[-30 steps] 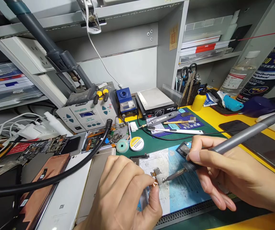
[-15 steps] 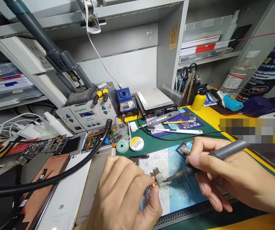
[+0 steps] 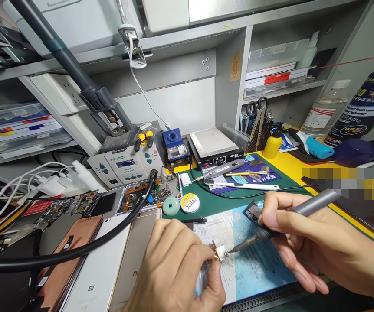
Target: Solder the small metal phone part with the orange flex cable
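Note:
My left hand (image 3: 178,264) pinches a small metal part with an orange flex cable (image 3: 220,252) between thumb and forefinger. The part's face shines bright in the light. My right hand (image 3: 304,232) holds a soldering iron (image 3: 319,203) like a pen, its grey handle slanting up to the right. The iron's tip lies at the right edge of the part; whether they touch, I cannot tell. Beneath both hands is a worn white-and-blue sheet (image 3: 255,273). A small dark rectangular module (image 3: 253,211) lies just beyond my right fingertips, partly hidden by them.
Several phones, including a white one (image 3: 91,264), lie at the left under a thick black hose (image 3: 109,240). Behind stand a rework station (image 3: 125,164), a blue iron stand (image 3: 175,145) and a hot plate (image 3: 218,143). A round yellow-and-white tin (image 3: 190,203) sits on the green mat.
The view has tilted upward and shifted left, so the scene sits lower and farther right. The pinched part has turned, and its face now looks brighter. Both hands keep their grips.

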`<move>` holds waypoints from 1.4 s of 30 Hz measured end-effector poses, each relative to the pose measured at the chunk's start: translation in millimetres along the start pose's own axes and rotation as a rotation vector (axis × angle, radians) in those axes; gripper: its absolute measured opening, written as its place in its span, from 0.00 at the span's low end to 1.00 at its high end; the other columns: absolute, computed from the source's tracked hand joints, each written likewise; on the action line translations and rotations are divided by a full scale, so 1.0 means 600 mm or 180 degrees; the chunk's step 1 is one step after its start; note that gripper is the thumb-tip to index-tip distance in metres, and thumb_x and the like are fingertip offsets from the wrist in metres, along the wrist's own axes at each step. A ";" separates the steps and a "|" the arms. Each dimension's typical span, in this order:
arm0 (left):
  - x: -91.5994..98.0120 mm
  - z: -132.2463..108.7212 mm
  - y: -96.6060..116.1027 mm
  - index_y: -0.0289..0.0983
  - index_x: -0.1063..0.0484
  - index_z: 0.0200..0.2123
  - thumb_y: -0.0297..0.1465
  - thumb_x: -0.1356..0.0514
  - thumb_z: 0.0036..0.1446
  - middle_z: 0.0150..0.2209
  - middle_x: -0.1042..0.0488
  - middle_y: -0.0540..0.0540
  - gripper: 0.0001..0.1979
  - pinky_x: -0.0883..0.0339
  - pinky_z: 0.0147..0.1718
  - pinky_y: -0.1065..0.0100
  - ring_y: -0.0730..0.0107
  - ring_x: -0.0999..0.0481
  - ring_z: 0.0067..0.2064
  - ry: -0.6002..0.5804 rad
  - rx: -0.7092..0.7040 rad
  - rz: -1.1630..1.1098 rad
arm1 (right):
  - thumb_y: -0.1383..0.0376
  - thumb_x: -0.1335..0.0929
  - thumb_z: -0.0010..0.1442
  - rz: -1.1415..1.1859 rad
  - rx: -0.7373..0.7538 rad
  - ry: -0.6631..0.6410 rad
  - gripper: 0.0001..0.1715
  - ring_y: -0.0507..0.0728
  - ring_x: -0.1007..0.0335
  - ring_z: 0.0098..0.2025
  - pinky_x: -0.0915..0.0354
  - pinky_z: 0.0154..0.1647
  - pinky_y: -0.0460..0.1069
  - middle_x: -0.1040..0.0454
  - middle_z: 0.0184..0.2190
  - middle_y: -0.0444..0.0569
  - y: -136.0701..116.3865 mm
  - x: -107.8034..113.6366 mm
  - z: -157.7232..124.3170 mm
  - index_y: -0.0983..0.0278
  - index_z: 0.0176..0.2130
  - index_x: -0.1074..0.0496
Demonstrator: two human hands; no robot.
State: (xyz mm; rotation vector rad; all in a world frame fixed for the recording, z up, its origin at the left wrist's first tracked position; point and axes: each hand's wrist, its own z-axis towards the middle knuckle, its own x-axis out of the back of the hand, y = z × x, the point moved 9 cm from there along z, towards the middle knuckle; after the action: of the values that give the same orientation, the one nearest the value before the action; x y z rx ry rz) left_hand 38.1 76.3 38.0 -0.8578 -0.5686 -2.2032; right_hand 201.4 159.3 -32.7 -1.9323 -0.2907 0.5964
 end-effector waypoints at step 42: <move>-0.017 -0.003 -0.009 0.36 0.24 0.35 0.21 0.38 0.62 0.31 0.24 0.48 0.06 0.41 0.34 0.58 0.64 0.30 0.34 -0.0340 0.0286 -0.0124 | 0.56 0.20 0.56 0.0281 0.0292 0.0101 0.17 0.48 0.31 0.13 0.39 0.07 0.38 0.24 0.21 0.41 -0.028 0.023 0.027 0.63 0.34 0.24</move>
State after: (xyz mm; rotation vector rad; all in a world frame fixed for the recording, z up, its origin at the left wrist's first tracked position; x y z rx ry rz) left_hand 39.1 83.2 28.7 -0.9281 -0.7360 -2.1585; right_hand 205.7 185.2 -26.6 -1.8714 -0.1558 0.6259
